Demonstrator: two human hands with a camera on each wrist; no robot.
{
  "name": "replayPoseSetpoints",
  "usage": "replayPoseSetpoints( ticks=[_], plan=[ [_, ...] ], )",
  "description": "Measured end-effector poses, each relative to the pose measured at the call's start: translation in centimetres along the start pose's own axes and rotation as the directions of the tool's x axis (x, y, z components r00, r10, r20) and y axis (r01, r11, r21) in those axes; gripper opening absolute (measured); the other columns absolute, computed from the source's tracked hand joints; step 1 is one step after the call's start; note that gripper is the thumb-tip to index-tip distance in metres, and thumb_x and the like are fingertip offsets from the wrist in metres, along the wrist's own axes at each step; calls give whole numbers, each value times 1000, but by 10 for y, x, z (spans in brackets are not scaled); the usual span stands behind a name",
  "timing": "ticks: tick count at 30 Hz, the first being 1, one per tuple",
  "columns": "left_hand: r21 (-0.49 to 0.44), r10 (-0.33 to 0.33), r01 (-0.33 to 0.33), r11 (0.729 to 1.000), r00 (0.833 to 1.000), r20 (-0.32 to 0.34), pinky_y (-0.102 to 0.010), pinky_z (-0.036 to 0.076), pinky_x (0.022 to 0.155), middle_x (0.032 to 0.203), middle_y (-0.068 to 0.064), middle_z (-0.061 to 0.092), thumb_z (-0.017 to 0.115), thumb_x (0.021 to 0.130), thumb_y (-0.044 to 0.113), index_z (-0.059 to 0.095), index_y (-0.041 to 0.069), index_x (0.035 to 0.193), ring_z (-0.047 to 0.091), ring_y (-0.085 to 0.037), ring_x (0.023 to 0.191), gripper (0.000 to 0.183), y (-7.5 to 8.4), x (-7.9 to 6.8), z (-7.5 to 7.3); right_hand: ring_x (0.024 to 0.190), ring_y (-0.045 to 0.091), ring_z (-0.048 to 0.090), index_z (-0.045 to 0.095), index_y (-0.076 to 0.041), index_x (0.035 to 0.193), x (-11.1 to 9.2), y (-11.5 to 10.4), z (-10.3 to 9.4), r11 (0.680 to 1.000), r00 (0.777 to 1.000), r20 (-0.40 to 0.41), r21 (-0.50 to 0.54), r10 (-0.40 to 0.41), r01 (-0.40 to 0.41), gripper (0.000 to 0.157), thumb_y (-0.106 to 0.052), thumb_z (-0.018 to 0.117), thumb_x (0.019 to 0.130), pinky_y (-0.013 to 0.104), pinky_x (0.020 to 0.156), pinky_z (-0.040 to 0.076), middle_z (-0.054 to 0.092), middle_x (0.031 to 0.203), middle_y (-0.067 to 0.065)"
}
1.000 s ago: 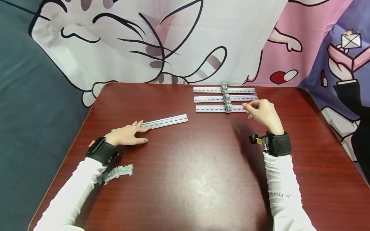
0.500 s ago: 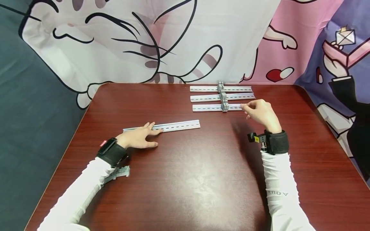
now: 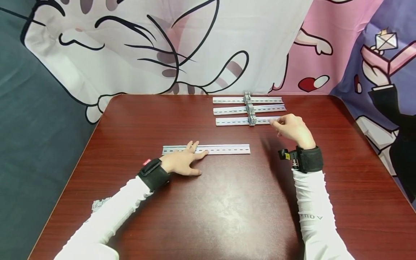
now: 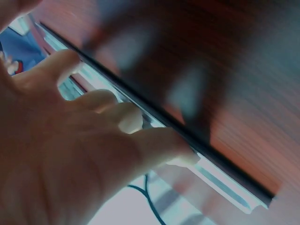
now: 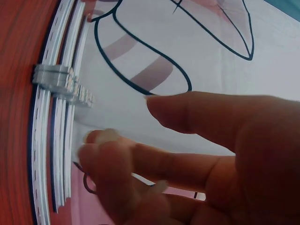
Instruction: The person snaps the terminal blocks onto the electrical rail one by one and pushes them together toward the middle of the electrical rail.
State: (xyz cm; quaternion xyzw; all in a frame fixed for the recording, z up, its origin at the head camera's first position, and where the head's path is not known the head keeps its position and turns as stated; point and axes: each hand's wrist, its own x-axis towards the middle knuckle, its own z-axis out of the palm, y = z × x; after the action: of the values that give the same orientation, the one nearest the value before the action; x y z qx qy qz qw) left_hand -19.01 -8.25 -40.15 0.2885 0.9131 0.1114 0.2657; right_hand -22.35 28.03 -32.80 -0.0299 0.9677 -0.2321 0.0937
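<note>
My left hand (image 3: 180, 162) lies over a slotted metal DIN rail (image 3: 227, 149) at the middle of the table, fingers spread and fairly straight. In the left wrist view the fingertips touch the rail (image 4: 225, 185) along its length. At the back right, three more DIN rails (image 3: 229, 121) lie in parallel, and a grey plastic terminal block strip (image 3: 251, 119) crosses them. My right hand (image 3: 292, 129) hovers by the right end of the nearest of these. Its fingers bend loosely, and the right wrist view has a gap between thumb and fingers, with nothing held.
Another grey plastic piece (image 3: 99, 204) on the left of the table is mostly hidden under the left sleeve. The brown wooden table (image 3: 247, 202) reaches back to a printed cloth (image 3: 208, 43) hanging behind it.
My left hand has slid the single rail rightward and toward me, turning it from slanted to nearly level. The left sleeve now covers more of the grey piece. My right hand stays nearly still.
</note>
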Motion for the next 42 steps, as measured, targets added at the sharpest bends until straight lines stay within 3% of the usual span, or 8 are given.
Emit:
replayPoseSetpoints(
  ticks=[6, 13, 20, 29, 32, 35, 38, 42],
  plan=[
    [40, -40, 41, 998, 999, -7, -73, 18, 107, 162, -19, -4, 57, 88, 58, 19, 31, 155, -2, -36, 150, 82, 29, 16, 7, 86, 33, 65, 68, 3, 107, 2, 1, -2, 1000, 999, 46, -25, -10, 11, 46, -37, 50, 98, 48, 78, 47, 70, 70, 14],
    [52, -87, 87, 995, 996, -2, -72, 15, 109, 163, -15, -7, 56, 84, 67, 12, 34, 155, -5, -30, 151, 90, 56, 34, 13, 82, 29, 63, 69, 3, 103, 4, 1, 0, 999, 996, 90, -48, -11, 16, 44, -37, 52, 97, 45, 77, 47, 67, 64, 8],
    [68, -86, 84, 994, 996, 20, -70, 15, 110, 163, -14, -7, 56, 83, 69, 10, 36, 155, -5, -30, 151, 91, 74, 44, 14, 88, 33, 65, 68, 4, 106, 5, 2, 2, 998, 992, 124, -65, -10, 18, 43, -35, 51, 98, 47, 78, 47, 70, 73, 16],
    [72, -111, 109, 991, 994, 25, -69, 16, 110, 163, -14, -6, 54, 85, 67, 9, 36, 155, -5, -29, 151, 88, 88, 56, 11, 78, 28, 63, 67, 7, 107, 5, 3, 4, 996, 985, 173, -85, -4, 19, 45, -35, 52, 98, 41, 71, 46, 70, 75, 18],
    [44, -65, 63, 997, 996, 54, -68, 16, 111, 163, -15, -6, 50, 89, 65, 11, 33, 155, -4, -31, 151, 83, 83, 57, 7, 80, 28, 62, 67, 7, 108, 5, 5, 9, 995, 981, 193, -94, -24, 43, 45, -34, 51, 98, 44, 74, 48, 69, 78, 18],
    [-39, 20, -17, 999, 997, 69, -63, 14, 114, 162, -19, -4, 48, 94, 56, 15, 27, 156, -3, -36, 150, 75, 68, 52, 1, 79, 28, 60, 68, 7, 106, 5, 6, 13, 992, 976, 216, -108, -43, 68, 45, -34, 50, 98, 45, 76, 48, 67, 78, 17],
    [-105, 76, -71, 992, 996, 39, -57, 14, 117, 161, -23, 2, 48, 98, 47, 21, 20, 155, 2, -40, 149, 69, 47, 39, -6, 80, 28, 60, 67, 7, 106, 5, 7, 13, 990, 973, 226, -117, -51, 79, 44, -33, 51, 98, 47, 78, 48, 66, 79, 16],
    [-112, 86, -91, 990, 995, -50, -54, 21, 117, 158, -25, 19, 50, 99, 39, 32, 11, 151, 18, -39, 147, 62, 20, 10, -11, 85, 31, 61, 66, 8, 110, 7, 6, 12, 989, 968, 242, -112, -68, 97, 44, -31, 51, 98, 51, 81, 48, 68, 81, 18]
  ],
)
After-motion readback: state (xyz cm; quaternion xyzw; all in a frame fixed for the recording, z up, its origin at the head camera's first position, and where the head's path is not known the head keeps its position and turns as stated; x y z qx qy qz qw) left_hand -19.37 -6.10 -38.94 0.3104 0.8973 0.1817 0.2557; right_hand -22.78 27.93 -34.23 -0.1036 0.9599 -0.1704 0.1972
